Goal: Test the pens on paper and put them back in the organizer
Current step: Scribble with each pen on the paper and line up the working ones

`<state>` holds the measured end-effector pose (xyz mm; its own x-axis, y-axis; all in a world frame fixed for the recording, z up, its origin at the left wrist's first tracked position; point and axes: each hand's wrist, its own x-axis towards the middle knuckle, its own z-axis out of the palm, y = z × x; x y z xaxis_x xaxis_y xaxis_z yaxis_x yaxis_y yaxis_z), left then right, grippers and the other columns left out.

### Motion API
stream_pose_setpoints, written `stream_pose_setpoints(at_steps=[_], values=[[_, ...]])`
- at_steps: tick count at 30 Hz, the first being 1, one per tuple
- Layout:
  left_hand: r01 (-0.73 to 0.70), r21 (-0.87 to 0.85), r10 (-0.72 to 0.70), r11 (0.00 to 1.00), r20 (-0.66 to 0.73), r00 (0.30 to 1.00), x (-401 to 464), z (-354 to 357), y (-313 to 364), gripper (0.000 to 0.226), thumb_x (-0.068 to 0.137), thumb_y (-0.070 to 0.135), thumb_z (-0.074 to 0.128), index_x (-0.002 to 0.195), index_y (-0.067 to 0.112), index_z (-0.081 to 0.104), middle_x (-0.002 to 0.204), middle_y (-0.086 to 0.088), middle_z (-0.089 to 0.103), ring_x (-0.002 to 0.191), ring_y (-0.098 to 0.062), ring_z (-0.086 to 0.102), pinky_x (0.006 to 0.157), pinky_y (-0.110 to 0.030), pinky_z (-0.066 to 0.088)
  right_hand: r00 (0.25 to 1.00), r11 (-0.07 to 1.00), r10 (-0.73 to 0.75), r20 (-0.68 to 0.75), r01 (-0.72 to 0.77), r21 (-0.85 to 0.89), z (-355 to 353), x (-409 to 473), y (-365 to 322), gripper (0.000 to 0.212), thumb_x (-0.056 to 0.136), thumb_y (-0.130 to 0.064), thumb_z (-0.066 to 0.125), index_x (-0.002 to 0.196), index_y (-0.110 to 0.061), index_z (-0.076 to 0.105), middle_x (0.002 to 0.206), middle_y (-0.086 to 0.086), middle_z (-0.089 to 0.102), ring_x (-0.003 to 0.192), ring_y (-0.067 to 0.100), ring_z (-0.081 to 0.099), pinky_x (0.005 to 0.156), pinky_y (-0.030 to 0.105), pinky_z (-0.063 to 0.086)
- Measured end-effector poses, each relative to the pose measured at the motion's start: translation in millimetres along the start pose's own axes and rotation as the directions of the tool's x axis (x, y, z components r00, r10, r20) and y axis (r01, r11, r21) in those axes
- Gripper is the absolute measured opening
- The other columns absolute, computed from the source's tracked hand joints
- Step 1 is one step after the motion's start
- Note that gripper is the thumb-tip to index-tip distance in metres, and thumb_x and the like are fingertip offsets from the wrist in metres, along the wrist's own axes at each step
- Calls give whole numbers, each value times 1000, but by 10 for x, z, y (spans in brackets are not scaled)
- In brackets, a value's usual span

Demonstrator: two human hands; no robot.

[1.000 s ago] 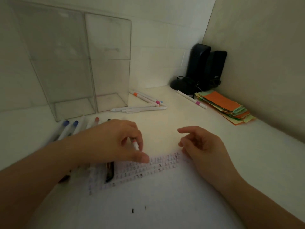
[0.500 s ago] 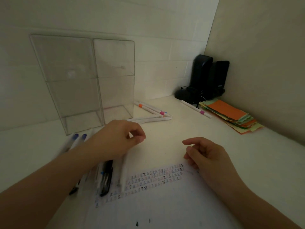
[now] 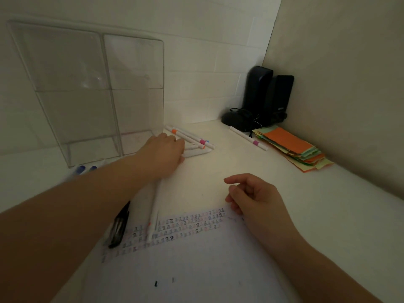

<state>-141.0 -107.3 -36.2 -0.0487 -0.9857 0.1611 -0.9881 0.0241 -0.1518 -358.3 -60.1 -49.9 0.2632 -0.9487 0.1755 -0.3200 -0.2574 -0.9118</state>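
A cluster of white pens (image 3: 192,142) is lying on the desk (image 3: 328,204) just right of the clear organizer (image 3: 98,90), and the left hand (image 3: 162,153) is reaching over their near ends, knuckles up; its fingertips are hidden, so whether it is gripping a pen cannot be told. Another white pen (image 3: 154,212) is lying with its tip on the paper (image 3: 185,259), beside a black pen (image 3: 119,228). The right hand (image 3: 254,196) is resting at the paper's upper edge, fingers loosely curled and holding nothing. Farther right, one pen (image 3: 248,138) is lying near a stack of coloured notes (image 3: 293,147) and black speakers (image 3: 266,95).
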Motion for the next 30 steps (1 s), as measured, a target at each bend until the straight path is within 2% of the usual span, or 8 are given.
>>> stream_pose_setpoints(at_steps=[2,5,9,12,15,18,22,30], values=[[-32,-46,34,998,43,998,-1,-59,-24,24,95,31,39,104,12,49,113,-11,57,104,-28,49,83,-35,37,1000,1000,-19,6,19,-12,-5,-17,-16,26,88,-6,52,90,-29,66,68,3,66,54,0,56,57,14,44],[-32,-340,60,940,71,996,-96,-267,-4,15,94,30,42,92,18,50,97,-3,60,83,-18,51,69,-28,35,997,997,-76,-13,75,-15,-20,-42,-41,35,89,-6,51,108,-34,59,74,4,67,58,0,56,58,12,45],[-50,-712,154,701,82,985,-511,-543,191,5,91,36,44,86,39,43,75,11,55,57,-4,46,54,-18,38,978,973,-208,31,210,-92,4,-89,-67,59,90,-10,52,126,-54,35,82,-13,68,68,7,60,66,11,47],[-120,-838,285,532,44,957,-879,-553,433,5,89,39,41,89,43,39,70,11,53,55,-4,45,54,-23,44,943,927,-319,96,331,-176,25,-121,-84,55,88,-8,56,119,-52,43,84,-16,64,67,5,57,62,10,43],[-177,-909,381,377,-22,924,-1039,-534,561,10,93,34,41,87,40,47,63,20,59,56,3,49,61,-24,45,925,906,-371,82,380,-184,2,-143,-82,33,80,-8,56,93,-39,59,82,-12,64,67,12,57,58,19,46],[-150,-953,459,262,-14,888,-1061,-547,486,7,87,31,56,93,34,58,84,22,59,76,6,53,74,-14,45,937,921,-344,64,350,-173,-10,-148,-106,31,81,0,60,81,-30,58,80,-11,65,66,10,60,56,18,48],[-117,-959,485,258,24,874,-1084,-519,416,33,72,29,74,101,38,60,104,21,59,99,3,53,88,-18,42,944,924,-321,71,329,-193,21,-178,-159,35,82,1,60,78,-33,54,71,-16,65,66,-3,62,57,6,45],[-209,-929,492,305,-34,870,-1094,-532,417,49,62,28,80,104,39,57,107,27,57,103,9,49,88,-9,37,951,937,-304,56,309,-165,39,-173,-158,35,81,5,61,78,-30,56,72,-26,65,59,-7,62,53,4,43]])
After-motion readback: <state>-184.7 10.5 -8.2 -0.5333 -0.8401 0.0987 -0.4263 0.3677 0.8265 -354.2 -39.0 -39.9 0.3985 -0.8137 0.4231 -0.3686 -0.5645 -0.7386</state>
